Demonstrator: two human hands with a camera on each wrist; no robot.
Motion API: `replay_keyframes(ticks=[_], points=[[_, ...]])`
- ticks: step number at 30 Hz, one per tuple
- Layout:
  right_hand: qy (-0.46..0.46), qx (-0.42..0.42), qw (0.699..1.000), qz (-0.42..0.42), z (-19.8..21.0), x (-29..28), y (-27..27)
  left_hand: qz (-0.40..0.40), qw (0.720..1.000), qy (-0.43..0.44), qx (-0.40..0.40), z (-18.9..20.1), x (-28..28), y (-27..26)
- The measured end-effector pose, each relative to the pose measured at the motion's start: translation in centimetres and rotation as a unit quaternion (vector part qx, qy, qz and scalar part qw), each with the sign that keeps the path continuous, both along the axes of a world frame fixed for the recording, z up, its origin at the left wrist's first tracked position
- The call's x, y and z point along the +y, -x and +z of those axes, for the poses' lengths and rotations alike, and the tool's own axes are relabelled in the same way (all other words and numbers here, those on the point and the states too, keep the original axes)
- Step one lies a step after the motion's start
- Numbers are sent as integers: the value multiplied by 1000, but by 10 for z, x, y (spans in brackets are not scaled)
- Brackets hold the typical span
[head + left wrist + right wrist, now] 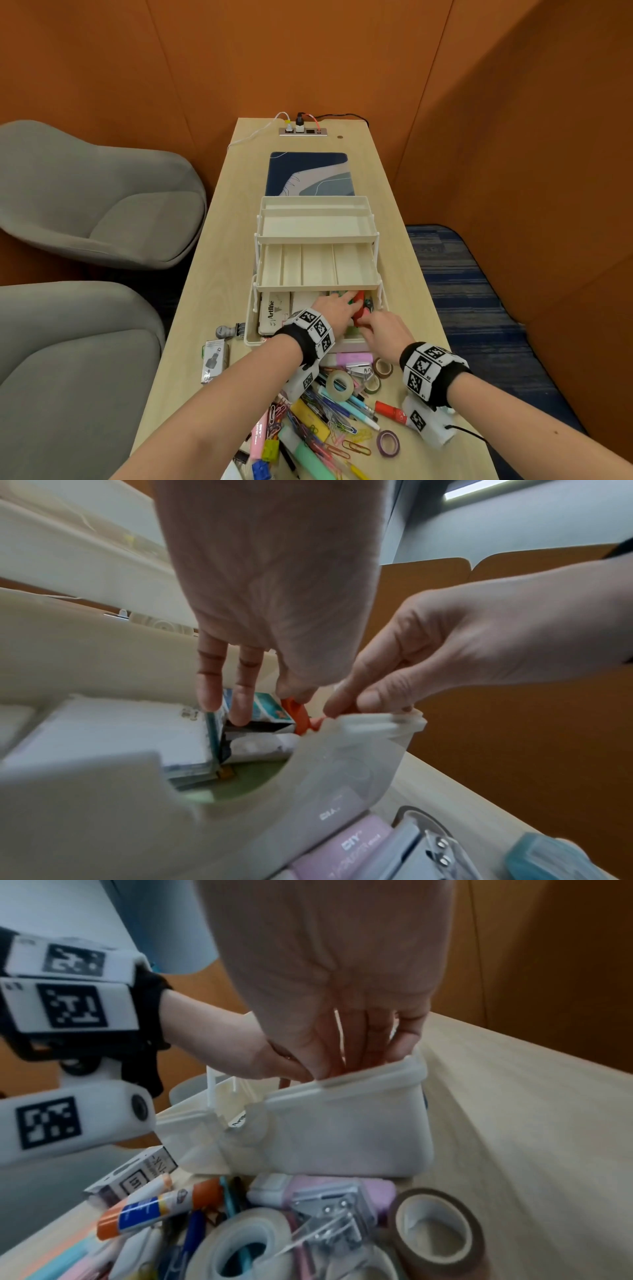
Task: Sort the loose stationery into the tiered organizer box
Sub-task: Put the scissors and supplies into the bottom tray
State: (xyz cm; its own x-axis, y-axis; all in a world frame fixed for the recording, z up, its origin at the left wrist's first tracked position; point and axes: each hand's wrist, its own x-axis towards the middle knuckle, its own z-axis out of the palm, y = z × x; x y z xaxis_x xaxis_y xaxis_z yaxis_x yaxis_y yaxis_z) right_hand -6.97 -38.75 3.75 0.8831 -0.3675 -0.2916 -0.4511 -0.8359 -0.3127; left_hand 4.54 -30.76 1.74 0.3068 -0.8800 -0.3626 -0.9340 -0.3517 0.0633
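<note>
Left grip (pixel 334 305): fingers straight, I press packs in the organizer box (pixel 318 274).
Right grip (pixel 380 330): I pinch the orange scissors (pixel 358 306).
Risk: scissors could snag on the low tray above.

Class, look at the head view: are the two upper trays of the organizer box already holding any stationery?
No: both upper trays of the organizer box show only bare cream plastic, while the stationery lies in the bottom compartment and on the table.

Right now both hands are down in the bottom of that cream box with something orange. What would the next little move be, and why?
Probably let go of the orange-handled item and draw both hands out. The left hand and right hand already have it low inside the organizer box, among the things stored there, while pens, clips and the tape roll wait loose on the table.
</note>
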Motion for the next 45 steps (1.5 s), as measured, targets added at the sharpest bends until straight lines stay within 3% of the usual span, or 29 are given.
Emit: replay_keyframes(ticks=[6, 13, 18, 20, 26, 34, 37, 40, 45], points=[[-14, 122, 992, -4, 1, 12, -11, 0, 1000, 1, -15, 0, 0, 0], [44, -5, 999, -9, 15, 18, -2, -1, 999, 0, -32, 0, 2, 2], [170, 13, 980, 103, 19, 34, 12, -6, 999, 13, -39, -6, 4, 0], [174, 15, 977, 123, 20, 39, 11, -5, 999, 11, -42, -6, 5, -1], [166, -41, 982, 82, 35, 23, 13, 8, 998, 20, -51, -5, 5, 3], [277, -69, 951, 118, 33, 12, -5, 13, 998, 3, -68, -4, 5, 7], [260, -8, 953, 156, 28, 18, -6, 8, 998, 8, -60, -1, 6, 5], [225, 61, 964, 128, 15, 19, -2, 8, 999, 14, -51, 0, 7, 4], [120, 21, 992, 44, 8, 13, -12, 7, 999, 15, -44, 0, 7, 4]])
